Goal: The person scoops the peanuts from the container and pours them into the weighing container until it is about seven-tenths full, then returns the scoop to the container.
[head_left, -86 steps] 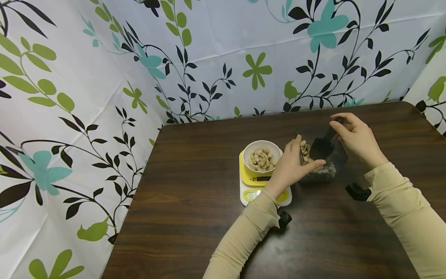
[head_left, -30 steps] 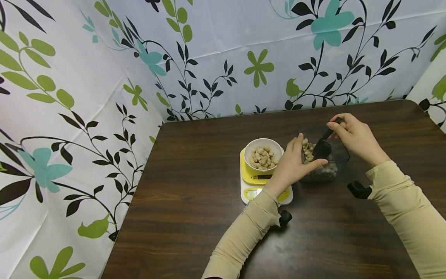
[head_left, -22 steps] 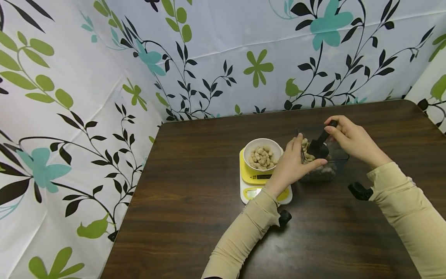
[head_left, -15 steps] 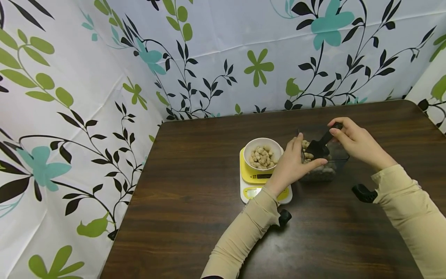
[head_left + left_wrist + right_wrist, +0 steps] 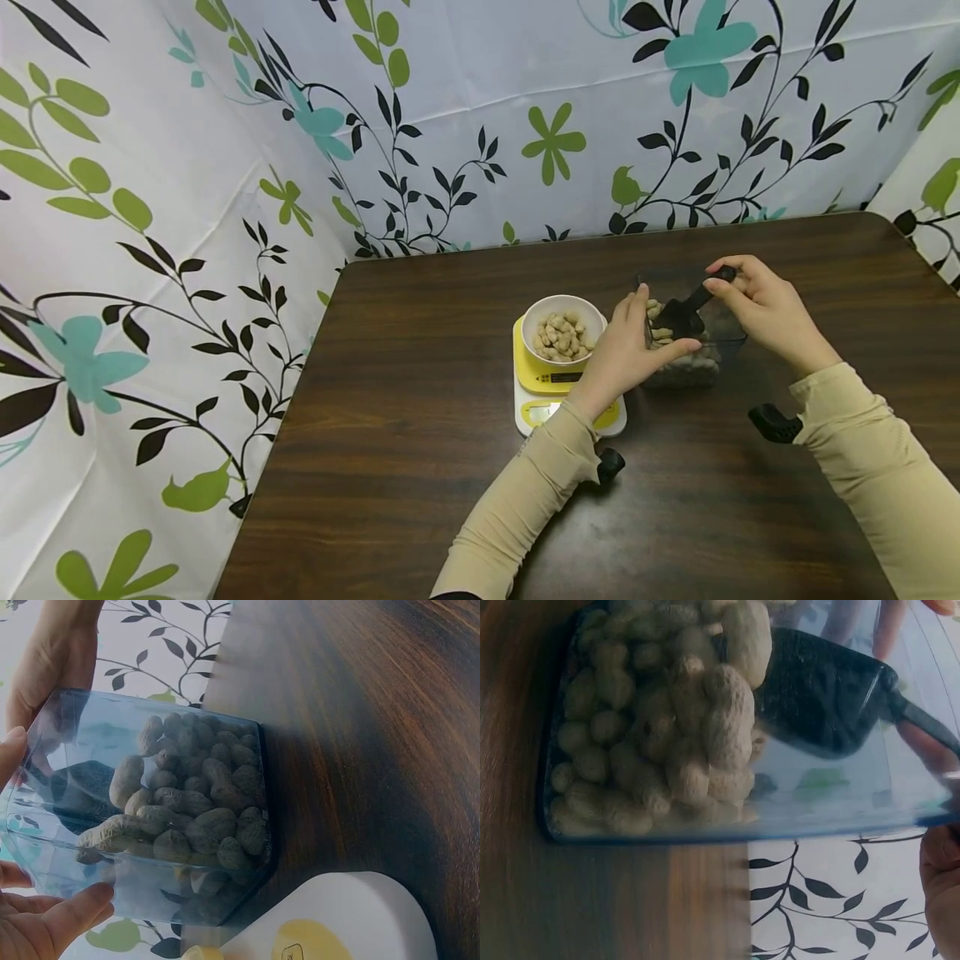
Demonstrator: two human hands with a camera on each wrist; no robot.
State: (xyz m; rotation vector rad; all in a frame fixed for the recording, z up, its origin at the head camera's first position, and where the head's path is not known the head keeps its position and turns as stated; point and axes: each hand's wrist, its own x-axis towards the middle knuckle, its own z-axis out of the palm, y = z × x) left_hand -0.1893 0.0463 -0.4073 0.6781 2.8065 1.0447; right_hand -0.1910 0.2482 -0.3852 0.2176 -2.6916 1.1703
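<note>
A clear plastic container of unshelled peanuts stands on the table. My left hand holds its left side, the thumb along the front rim and the fingers at the side. With thumb and fingers, my right hand pinches the handle of a black scoop at the container's upper right. The scoop's head is inside, touching the top of the peanuts; through the wall it shows dark in the right wrist view. Left of the container, a white bowl of peanuts sits on a yellow-and-white kitchen scale.
The dark wooden table extends to the left and in front of the scale. Behind and to the left hangs a white curtain with leaf and flower prints. My left forearm crosses over the scale's lower right corner, partly hiding its display.
The scoop has shifted and tilted within the container, its handle now leaning further right as my right hand turns slightly. My left hand and the bowl on the scale stay put.
</note>
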